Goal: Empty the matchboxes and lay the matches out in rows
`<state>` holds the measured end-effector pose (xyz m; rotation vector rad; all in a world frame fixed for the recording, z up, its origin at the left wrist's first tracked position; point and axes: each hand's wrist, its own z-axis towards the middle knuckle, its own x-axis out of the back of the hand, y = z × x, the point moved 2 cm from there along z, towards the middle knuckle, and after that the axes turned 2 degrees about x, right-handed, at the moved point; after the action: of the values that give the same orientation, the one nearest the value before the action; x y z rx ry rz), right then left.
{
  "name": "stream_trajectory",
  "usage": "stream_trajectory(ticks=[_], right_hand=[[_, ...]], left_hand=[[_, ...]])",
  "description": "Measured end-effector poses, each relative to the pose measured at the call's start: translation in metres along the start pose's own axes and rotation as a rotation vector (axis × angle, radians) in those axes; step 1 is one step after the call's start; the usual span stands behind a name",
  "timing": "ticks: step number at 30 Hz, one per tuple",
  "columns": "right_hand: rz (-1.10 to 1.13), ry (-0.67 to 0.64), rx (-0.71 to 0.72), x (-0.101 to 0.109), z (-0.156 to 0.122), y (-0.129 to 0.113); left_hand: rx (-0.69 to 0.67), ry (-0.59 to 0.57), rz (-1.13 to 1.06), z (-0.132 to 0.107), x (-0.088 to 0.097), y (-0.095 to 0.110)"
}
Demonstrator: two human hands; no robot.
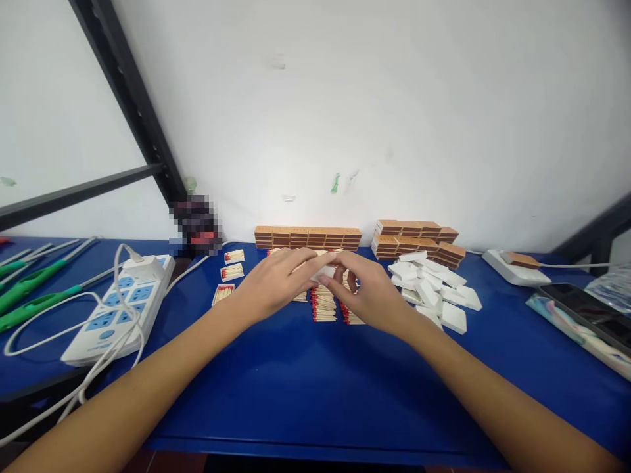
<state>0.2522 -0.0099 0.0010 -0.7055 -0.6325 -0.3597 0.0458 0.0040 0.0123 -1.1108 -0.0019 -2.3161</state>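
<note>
In the head view, a small white tray was between the two hands, just above the stacked matches. The right hand pinched it between thumb and fingers; the left hand lay with its fingers over it, and whether they gripped too I could not tell. It looked like thin card: probably very light, fairly stiff, hardly slippery but easily crushed, so its side edges seemed the best hold. Left of the matches lay three filled trays and, farther off, a power strip; behind them stood a row of matchboxes; right of them, a white pile. The blue tabletop beneath them looked smooth, and a marked white wall rose behind.
</note>
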Motion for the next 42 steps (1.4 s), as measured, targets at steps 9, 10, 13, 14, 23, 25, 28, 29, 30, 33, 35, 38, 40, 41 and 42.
stream_trajectory(ticks=[9, 10, 13, 14, 23, 25, 28, 29, 30, 33, 35, 38, 40, 41, 42], right_hand=[[-0.540, 0.089, -0.063, 0.064, 0.001, 0.054], [-0.625, 0.084, -0.125, 0.076, -0.001, 0.063], [-0.755, -0.002, -0.290, 0.106, -0.008, 0.086], [-0.771, -0.030, -0.330, 0.113, -0.010, 0.092], [-0.817, -0.139, -0.382, 0.114, -0.018, 0.111], [-0.833, -0.125, -0.317, 0.107, -0.017, 0.109], [-0.825, -0.169, -0.337, 0.099, -0.015, 0.110], [-0.824, -0.188, -0.358, 0.097, -0.015, 0.111], [-0.821, -0.210, -0.372, 0.096, -0.015, 0.112], [-0.805, -0.271, -0.393, 0.093, -0.016, 0.117], [-0.790, -0.284, -0.395, 0.091, -0.015, 0.119], [-0.779, -0.274, -0.378, 0.089, -0.014, 0.119], [-0.772, -0.268, -0.362, 0.087, -0.013, 0.117], [-0.769, -0.263, -0.355, 0.086, -0.013, 0.116], [-0.762, -0.260, -0.347, 0.084, -0.013, 0.115]], left_hand=[[0.328, -0.103, 0.047, -0.029, -0.028, -0.067], [0.386, -0.166, 0.037, -0.034, -0.032, -0.078], [0.470, -0.327, 0.045, -0.044, -0.044, -0.097], [0.480, -0.361, 0.053, -0.045, -0.047, -0.100], [0.509, -0.385, 0.148, -0.040, -0.045, -0.109], [0.551, -0.380, 0.117, -0.041, -0.031, -0.118], [0.675, -0.493, 0.005, -0.047, -0.006, -0.133], [0.710, -0.572, -0.014, -0.050, 0.002, -0.138], [0.730, -0.647, -0.020, -0.053, 0.009, -0.141], [0.801, -0.775, 0.042, -0.061, 0.023, -0.146], [0.860, -0.822, 0.061, -0.063, 0.026, -0.145], [0.925, -0.888, 0.016, -0.065, 0.026, -0.143], [0.938, -0.907, 0.017, -0.064, 0.027, -0.141], [0.943, -0.913, 0.028, -0.064, 0.028, -0.141], [0.951, -0.917, 0.034, -0.064, 0.029, -0.141]])
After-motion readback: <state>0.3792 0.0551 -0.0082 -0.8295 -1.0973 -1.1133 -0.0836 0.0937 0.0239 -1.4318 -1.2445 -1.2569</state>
